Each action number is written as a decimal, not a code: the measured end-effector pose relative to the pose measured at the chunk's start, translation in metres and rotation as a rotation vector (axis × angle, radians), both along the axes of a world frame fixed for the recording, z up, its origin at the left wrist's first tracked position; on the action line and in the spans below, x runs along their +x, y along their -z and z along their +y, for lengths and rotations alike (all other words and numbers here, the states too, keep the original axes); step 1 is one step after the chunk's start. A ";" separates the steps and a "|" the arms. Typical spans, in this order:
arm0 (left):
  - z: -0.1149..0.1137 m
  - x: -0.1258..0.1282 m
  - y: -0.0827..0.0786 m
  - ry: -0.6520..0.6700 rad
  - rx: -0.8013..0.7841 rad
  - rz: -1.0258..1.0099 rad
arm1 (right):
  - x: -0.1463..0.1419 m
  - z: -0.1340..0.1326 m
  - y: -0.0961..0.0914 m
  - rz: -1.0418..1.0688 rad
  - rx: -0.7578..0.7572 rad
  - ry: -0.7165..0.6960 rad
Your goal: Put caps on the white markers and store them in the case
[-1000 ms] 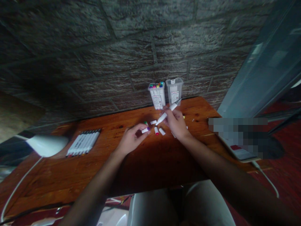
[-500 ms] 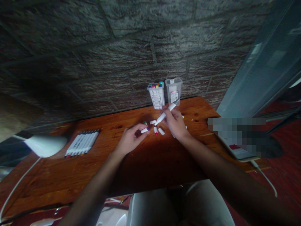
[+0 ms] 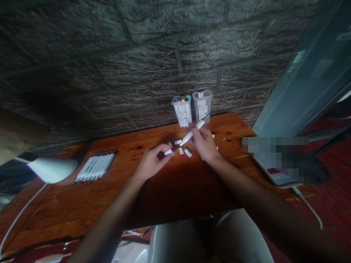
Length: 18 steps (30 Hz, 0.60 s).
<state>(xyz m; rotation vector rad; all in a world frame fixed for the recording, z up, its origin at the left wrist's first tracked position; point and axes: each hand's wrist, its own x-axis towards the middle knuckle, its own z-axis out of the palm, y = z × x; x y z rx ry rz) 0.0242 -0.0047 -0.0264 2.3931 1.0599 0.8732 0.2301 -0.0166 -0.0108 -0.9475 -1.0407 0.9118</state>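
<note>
Between the fingertips of my left hand is a white marker cap with a purple end. My right hand is closed around an uncapped white marker, which slants with one tip down to the left and the other up to the right. Loose caps lie on the wooden table between and around my hands: a red-ended cap, a plain white cap, another white cap and a green-ended one. A yellow-ended piece shows partly behind my right hand.
At the wall stand a clear case full of markers and a second clear case. A row of markers lies at left, beside a white lamp. A device with a cable sits at the right edge.
</note>
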 end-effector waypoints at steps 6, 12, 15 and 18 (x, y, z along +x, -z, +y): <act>0.000 0.000 0.000 0.004 0.005 0.005 | 0.000 0.001 0.001 0.002 0.022 0.004; 0.000 0.000 0.000 0.006 0.007 -0.001 | -0.001 0.001 0.000 -0.010 -0.006 0.008; 0.000 0.000 0.000 0.001 0.003 -0.004 | -0.001 0.001 0.000 -0.008 0.001 0.016; 0.000 0.000 0.000 0.003 -0.002 0.003 | 0.000 0.001 0.000 -0.010 0.013 0.007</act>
